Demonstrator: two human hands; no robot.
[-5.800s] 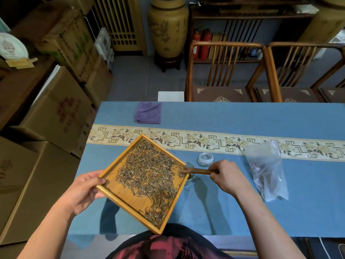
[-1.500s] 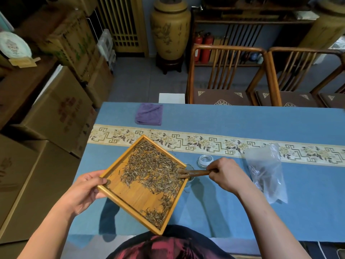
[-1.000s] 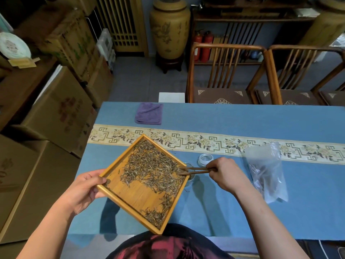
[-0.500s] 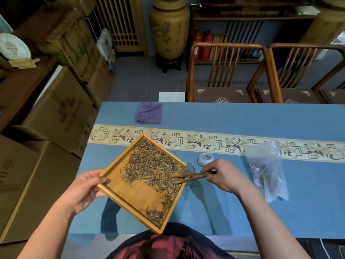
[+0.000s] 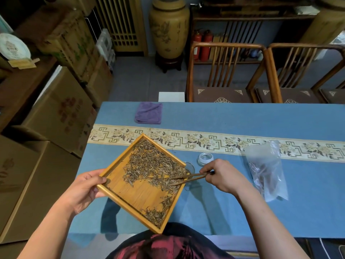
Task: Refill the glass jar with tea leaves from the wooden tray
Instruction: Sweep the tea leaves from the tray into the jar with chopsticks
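On a blue-clothed table (image 5: 242, 116), the left hand (image 5: 85, 187) grips the wooden tray (image 5: 130, 195) of tea leaves (image 5: 153, 165); the right hand (image 5: 223, 175) pinches wooden tongs (image 5: 186, 179) over its 3 o'clock corner, which hides most of the glass jar (image 5: 189, 166). A lid (image 5: 205, 158) and plastic bag (image 5: 267, 169) lie at 3 o'clock, a purple cloth (image 5: 148, 113) at 12.

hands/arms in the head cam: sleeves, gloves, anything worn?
Both forearms are bare up to the frame edge, with no sleeves showing. The left hand and right hand wear no gloves; no rings, watch or markings are visible. A dark red patterned garment covers the torso.
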